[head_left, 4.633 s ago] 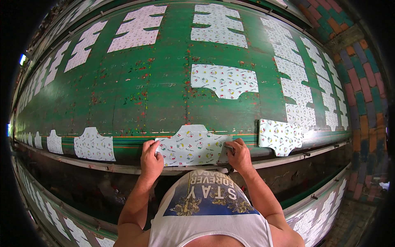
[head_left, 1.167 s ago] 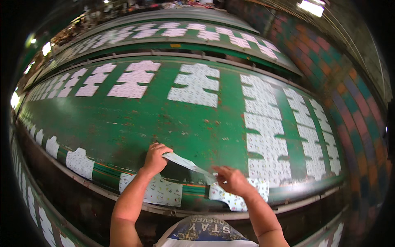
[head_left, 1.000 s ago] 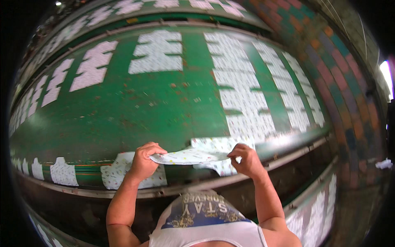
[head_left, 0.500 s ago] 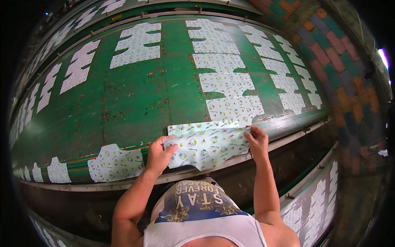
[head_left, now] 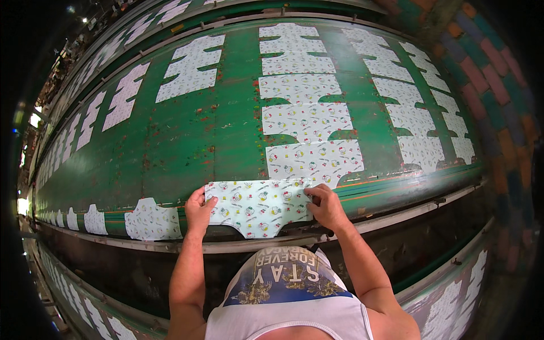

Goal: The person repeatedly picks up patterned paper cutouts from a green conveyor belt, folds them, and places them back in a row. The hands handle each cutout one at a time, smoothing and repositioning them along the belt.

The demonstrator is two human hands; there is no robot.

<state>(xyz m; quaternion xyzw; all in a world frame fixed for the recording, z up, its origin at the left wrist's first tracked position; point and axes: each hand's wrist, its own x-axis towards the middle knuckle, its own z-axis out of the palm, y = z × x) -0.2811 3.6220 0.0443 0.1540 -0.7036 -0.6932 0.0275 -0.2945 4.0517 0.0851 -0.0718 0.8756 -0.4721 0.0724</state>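
Observation:
A pale cut fabric piece [head_left: 258, 205] with a small cartoon print is stretched between my two hands over the near edge of the long green printing table [head_left: 181, 144]. My left hand [head_left: 199, 214] pinches its left edge, thumb on top. At the right edge my right hand [head_left: 327, 208] grips it with thumb and fingers. The piece's narrow curved tab points toward me. Just beyond it, a printed fabric panel [head_left: 311, 157] lies flat on the table, its near end partly covered. Left of my left hand, another printed piece [head_left: 152, 220] lies over the table's front edge.
Rows of similar printed pieces [head_left: 195, 62] lie across the table, and more panels [head_left: 408, 116] lie at the right. A metal rail [head_left: 391, 222] runs along the front edge. Behind me stands another table with pieces [head_left: 453, 300]. Coloured brick paving [head_left: 487, 73] lies at the far right.
Both hands have moved left with the fabric piece. It now hangs flatter and straighter, and its upper edge no longer shows a fold. My view has shifted slightly.

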